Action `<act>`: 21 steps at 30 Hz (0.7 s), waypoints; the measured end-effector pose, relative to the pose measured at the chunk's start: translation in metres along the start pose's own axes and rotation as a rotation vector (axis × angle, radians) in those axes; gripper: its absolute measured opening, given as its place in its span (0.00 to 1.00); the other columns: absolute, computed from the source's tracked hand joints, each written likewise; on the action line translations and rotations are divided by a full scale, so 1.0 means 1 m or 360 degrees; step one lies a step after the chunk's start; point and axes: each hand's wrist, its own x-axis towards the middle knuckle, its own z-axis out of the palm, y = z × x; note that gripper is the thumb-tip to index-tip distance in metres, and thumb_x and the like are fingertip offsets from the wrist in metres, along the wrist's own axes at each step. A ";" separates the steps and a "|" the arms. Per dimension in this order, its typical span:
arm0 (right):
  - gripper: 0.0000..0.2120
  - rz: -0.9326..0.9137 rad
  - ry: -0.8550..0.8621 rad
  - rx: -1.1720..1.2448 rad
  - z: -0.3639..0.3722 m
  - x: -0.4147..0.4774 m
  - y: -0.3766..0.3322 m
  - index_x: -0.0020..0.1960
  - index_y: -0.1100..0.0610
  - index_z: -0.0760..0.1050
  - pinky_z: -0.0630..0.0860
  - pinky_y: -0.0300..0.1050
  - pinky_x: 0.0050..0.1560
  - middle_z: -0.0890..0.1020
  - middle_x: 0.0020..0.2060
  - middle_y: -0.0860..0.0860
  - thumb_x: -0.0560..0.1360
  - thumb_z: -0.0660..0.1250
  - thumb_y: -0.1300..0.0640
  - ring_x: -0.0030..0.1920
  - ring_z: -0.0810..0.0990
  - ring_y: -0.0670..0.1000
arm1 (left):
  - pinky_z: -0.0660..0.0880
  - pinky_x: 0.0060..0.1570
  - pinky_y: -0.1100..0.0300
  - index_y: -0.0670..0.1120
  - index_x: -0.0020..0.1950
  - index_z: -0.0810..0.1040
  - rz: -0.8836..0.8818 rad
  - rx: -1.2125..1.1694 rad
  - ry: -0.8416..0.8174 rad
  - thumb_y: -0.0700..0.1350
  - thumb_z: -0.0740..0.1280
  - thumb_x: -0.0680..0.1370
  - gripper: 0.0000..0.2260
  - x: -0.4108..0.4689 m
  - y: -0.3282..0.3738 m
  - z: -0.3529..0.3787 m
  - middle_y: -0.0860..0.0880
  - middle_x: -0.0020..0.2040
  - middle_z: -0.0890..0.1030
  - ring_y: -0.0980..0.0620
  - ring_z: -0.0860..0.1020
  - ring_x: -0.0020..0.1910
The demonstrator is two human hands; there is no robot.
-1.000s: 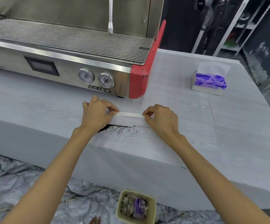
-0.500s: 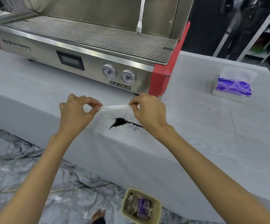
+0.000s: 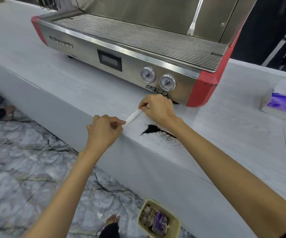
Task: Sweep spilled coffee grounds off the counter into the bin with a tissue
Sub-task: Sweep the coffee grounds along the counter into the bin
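A narrow folded white tissue is stretched between my two hands just above the pale counter. My left hand pinches its near end at the counter's front edge. My right hand pinches the far end, close to the espresso machine. A dark heap of coffee grounds lies on the counter just right of the tissue, with loose specks trailing to the right under my right forearm. The small beige bin stands on the floor below the counter edge, holding crumpled waste.
A steel espresso machine with red corners fills the back of the counter. A purple-and-white tissue pack lies at the right. Below is marble floor, with my foot near the bin.
The grounds went from a wide scatter to a compact heap. Both hands and the tissue now sit left of the heap, the left hand drawn back to the counter edge. The view swung left.
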 end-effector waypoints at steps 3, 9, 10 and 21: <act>0.08 0.0023 0.0047 0.0005 -0.005 -0.011 0.011 0.44 0.49 0.82 0.70 0.43 0.41 0.84 0.46 0.45 0.72 0.66 0.59 0.47 0.81 0.53 | 0.72 0.51 0.49 0.53 0.48 0.83 0.0051 -0.0062 -0.0047 0.43 0.65 0.74 0.09 -0.014 0.015 0.013 0.58 0.33 0.72 0.44 0.75 0.51; 0.08 0.0038 0.0100 -0.0054 -0.017 -0.038 0.032 0.45 0.51 0.83 0.67 0.41 0.37 0.85 0.45 0.46 0.73 0.65 0.59 0.45 0.81 0.51 | 0.70 0.47 0.51 0.53 0.48 0.82 0.0110 -0.0101 -0.0032 0.43 0.64 0.74 0.09 -0.037 0.039 0.033 0.55 0.36 0.74 0.45 0.74 0.50; 0.08 0.0047 0.0104 -0.0062 -0.019 -0.042 0.036 0.46 0.51 0.83 0.68 0.41 0.37 0.85 0.45 0.46 0.74 0.65 0.59 0.45 0.81 0.51 | 0.69 0.47 0.52 0.53 0.49 0.82 0.0115 -0.0098 -0.0040 0.43 0.64 0.74 0.09 -0.040 0.043 0.035 0.54 0.37 0.75 0.45 0.73 0.50; 0.07 0.0205 0.0139 -0.0097 -0.040 -0.088 0.064 0.46 0.49 0.82 0.67 0.40 0.37 0.84 0.43 0.46 0.74 0.66 0.56 0.43 0.80 0.51 | 0.63 0.44 0.56 0.55 0.52 0.80 0.0228 -0.0091 -0.0088 0.45 0.63 0.75 0.10 -0.071 0.071 0.052 0.50 0.42 0.80 0.48 0.70 0.48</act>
